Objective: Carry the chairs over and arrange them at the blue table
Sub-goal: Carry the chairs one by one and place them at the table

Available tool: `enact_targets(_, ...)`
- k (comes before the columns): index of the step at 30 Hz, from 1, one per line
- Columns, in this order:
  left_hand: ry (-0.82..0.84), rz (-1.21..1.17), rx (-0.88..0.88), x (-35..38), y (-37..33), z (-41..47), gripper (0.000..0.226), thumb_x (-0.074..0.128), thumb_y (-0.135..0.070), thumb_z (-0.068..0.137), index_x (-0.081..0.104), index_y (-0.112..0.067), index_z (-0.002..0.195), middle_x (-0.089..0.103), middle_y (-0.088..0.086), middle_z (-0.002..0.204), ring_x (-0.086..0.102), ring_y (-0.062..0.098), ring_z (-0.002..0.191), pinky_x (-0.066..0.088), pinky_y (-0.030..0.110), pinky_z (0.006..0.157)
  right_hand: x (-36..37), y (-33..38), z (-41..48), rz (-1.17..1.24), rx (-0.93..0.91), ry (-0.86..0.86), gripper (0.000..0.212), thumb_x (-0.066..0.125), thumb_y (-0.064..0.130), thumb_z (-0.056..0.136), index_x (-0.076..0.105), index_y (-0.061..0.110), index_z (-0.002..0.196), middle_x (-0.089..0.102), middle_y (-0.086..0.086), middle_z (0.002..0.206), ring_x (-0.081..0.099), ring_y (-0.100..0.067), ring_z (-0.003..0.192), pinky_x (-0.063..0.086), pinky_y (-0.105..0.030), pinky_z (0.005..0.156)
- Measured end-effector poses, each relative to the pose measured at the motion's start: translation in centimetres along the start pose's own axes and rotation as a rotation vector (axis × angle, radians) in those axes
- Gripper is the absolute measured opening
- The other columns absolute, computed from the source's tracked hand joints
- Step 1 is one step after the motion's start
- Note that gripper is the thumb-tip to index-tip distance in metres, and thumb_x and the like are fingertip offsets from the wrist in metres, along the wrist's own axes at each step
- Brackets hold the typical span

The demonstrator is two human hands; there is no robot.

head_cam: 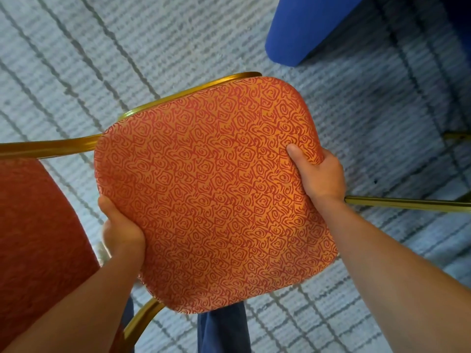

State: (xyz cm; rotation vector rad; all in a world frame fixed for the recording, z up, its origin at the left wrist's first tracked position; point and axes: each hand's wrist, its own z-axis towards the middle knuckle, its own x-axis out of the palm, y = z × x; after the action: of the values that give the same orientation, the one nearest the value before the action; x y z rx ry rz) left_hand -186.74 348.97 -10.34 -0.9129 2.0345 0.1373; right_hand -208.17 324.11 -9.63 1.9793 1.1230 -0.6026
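A chair with an orange seat cushion patterned in red swirls [214, 194] and a gold metal frame [188, 91] fills the middle of the view, held above the carpet. My left hand [119, 225] grips the cushion's left edge, thumb on top. My right hand [318, 171] grips its right edge, thumb pressed on the fabric. The chair's plain red backrest [38, 238] is at the left. The blue cloth of the table [305, 29] hangs to the floor at the upper right.
Grey carpet with dark grid lines [127, 47] covers the floor. A gold chair leg [407, 203] sticks out to the right, and another gold piece [456, 135] shows at the right edge. My blue trouser legs [221, 329] are below the seat.
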Motion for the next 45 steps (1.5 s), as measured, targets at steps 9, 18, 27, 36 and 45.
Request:
enact_targets(9,0.059,-0.005,0.089,-1.4,0.5,-0.3,0.092,0.015,-0.076,0.088,0.061,-0.002,0.119,0.057,0.023,0.126,0.053,0.038,0.115,0.038,0.043,0.099,-0.4,0.1,-1.4,-0.137,-0.042,-0.074,0.082,0.048,0.087,0.071,0.065,0.020,0.114,0.069,-0.010,0.116,0.061,-0.033,0.113,0.046,-0.040,0.091)
enact_targets(18,0.080,0.118,0.223,-4.0,-1.9,-4.2,0.061,0.051,-0.040,0.089,0.042,-0.007,0.139,0.042,0.016,0.143,0.045,0.036,0.128,0.037,0.041,0.107,0.3,-0.5,-11.4,-0.143,-0.071,-0.051,0.090,0.061,0.051,0.085,0.021,0.013,0.155,0.021,-0.018,0.160,0.018,-0.031,0.148,0.015,-0.043,0.121)
enact_targets(27,0.608,0.192,0.356,-14.9,-4.2,-15.5,0.035,0.049,-0.033,0.095,0.057,-0.006,0.115,0.065,0.010,0.091,0.063,0.026,0.074,0.048,0.030,0.065,-4.1,1.7,-26.1,0.150,-0.072,0.104,0.068,0.057,0.035,0.094,0.032,0.009,0.151,0.031,-0.015,0.156,0.030,-0.029,0.143,0.025,-0.037,0.116)
enact_targets(36,0.787,0.441,0.635,-27.5,-7.2,-20.3,0.022,0.048,-0.033,0.096,0.056,-0.013,0.095,0.057,0.002,0.075,0.050,0.017,0.058,0.034,0.024,0.060,-7.6,5.9,-38.8,0.340,-0.071,0.099,0.053,0.057,0.037,0.093,0.045,0.018,0.141,0.041,-0.007,0.148,0.044,-0.026,0.132,0.036,-0.041,0.106)
enact_targets(45,0.847,0.601,1.085,-36.0,-8.1,-18.5,0.026,0.049,-0.024,0.093,0.051,-0.012,0.070,0.056,0.010,0.077,0.052,0.021,0.066,0.040,0.023,0.056,-5.5,10.0,-49.9,0.426,-0.049,-0.024,0.051,0.058,0.037,0.092,0.048,0.018,0.139,0.049,-0.005,0.143,0.050,-0.025,0.128,0.041,-0.043,0.106)
